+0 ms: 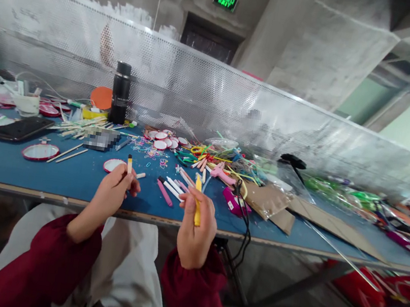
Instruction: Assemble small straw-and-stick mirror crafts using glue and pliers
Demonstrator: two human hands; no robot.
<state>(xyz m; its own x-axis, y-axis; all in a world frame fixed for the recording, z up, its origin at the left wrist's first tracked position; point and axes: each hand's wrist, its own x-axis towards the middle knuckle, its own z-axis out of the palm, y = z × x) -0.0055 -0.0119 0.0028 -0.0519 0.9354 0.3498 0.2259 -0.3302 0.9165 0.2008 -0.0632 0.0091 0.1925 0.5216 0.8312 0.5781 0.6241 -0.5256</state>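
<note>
Near the frame's centre, the left hand (113, 186) pinches a dark-tipped piece (129, 165) too small to identify; the right hand (196, 235) grips a yellow marker (197, 213). Handling the pair seems the step, and the next move calls for steady fingers

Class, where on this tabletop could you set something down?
Bare blue tabletop shows between the front-left red-rimmed disc and the left hand; a smaller strip runs in front of the pink marker toward the right hand. Beyond the hands, small discs, white markers and coloured strands crowd it.
</note>
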